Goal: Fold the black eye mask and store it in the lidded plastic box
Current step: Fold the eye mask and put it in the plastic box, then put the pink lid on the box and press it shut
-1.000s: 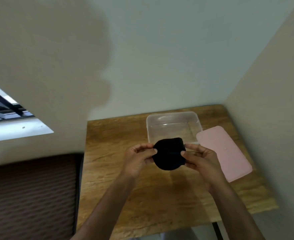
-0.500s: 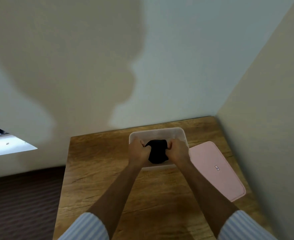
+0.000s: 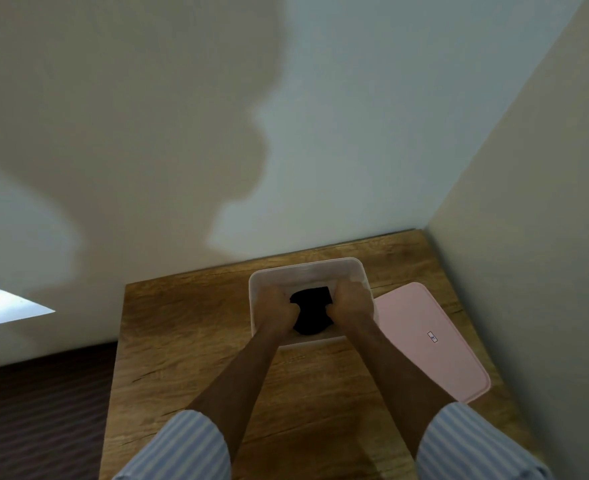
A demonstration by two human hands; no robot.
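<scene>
The black eye mask (image 3: 312, 311) sits bunched inside the clear plastic box (image 3: 306, 268), low between its walls and between the two hands. The left hand (image 3: 278, 306) has its fingers curled in on the mask's left edge, and the right hand (image 3: 349, 302) is curled the same way on the right edge — both fists are closed on the fabric, though the fingertips themselves are tucked under and hidden. Both hands reach down inside the box, knuckles up, with the wrists crossing its near rim.

The forearms run back from the box toward the camera, bare up to striped blue-and-white sleeves (image 3: 182, 448) at the bottom of the view.

The box stands on a wooden table (image 3: 189, 327), toward the far edge. Just to the right of the box lies the pink lid (image 3: 428, 344) — flat on the table, off the box, its near-left corner close by the box's right wall. The table fits into a corner where pale walls (image 3: 355, 116) meet behind and right of the box.
</scene>
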